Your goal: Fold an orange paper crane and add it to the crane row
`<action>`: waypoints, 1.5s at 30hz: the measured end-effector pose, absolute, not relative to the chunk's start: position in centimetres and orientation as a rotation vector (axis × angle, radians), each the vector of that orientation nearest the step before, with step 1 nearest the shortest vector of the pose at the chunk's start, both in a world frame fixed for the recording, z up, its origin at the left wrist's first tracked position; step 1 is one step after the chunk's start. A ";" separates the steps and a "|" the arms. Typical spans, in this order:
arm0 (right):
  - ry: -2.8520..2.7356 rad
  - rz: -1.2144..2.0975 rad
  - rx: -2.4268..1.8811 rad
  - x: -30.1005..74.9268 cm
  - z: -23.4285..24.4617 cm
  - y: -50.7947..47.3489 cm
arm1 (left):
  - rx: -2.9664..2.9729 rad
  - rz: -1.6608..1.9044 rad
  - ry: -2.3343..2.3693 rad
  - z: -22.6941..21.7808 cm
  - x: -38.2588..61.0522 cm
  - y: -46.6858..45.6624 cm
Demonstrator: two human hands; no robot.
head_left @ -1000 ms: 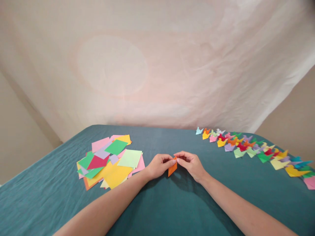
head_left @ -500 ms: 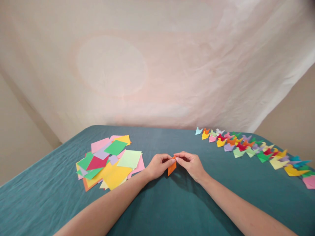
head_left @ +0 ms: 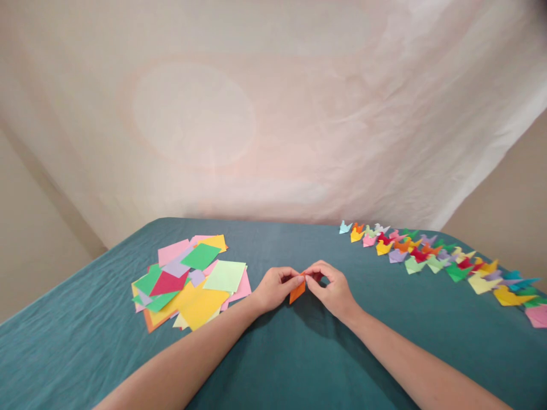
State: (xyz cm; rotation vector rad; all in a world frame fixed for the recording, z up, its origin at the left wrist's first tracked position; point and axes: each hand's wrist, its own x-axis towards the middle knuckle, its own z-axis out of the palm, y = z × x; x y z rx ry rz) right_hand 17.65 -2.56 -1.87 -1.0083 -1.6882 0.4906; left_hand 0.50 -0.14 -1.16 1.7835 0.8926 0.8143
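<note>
A small folded orange paper hangs just above the teal tablecloth in the middle of the table. My left hand pinches its upper tip from the left. From the right, my right hand pinches the same tip, fingers curled over it. Both hands meet at the top of the paper, and its lower point tilts down toward the left.
A loose pile of coloured paper squares lies to the left of my hands. Several folded paper cranes run in a row along the right side of the table. A pale cloth hangs behind the table.
My right hand's fingers have curled further over the paper's top. The orange paper has shifted slightly left and tilted flatter. The left hand has barely moved.
</note>
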 end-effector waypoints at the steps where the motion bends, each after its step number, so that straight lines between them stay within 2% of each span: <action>1: -1.691 0.480 -1.010 17.6 -1.8 -2.6 | 1.786 0.813 0.895 -1.1 0.5 -0.2; 45: -1.808 0.368 -0.990 17.4 -1.5 -3.0 | 1.540 0.906 0.871 -1.6 0.5 0.1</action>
